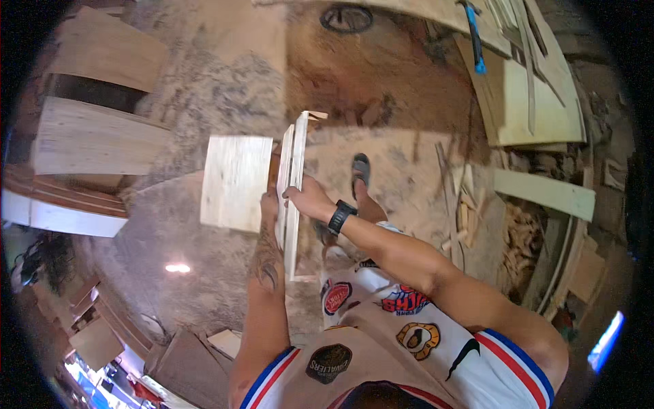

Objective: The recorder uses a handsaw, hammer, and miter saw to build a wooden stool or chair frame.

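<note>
Two pale wooden panels (294,204) stand on edge, side by side, in front of my body, seen almost edge-on from above. A short piece juts out at the far end of the right one. My right hand (310,198), with a black watch on its wrist, is closed over the near right edge, thumb across the top. Against the left side of the panels is my left hand (270,206), curled, its fingertips mostly hidden. Just left of that hand, a flat pale board (236,183) shows its broad face; whether it touches the hand is unclear.
Plywood sheets (102,140) are stacked at the left. A blue-handled hammer (475,41) lies on a wood-strewn bench (538,102) at the far right. Wood strips (451,204) and a heap of shavings (523,245) lie right of my legs. A dark ring (346,18) rests far ahead.
</note>
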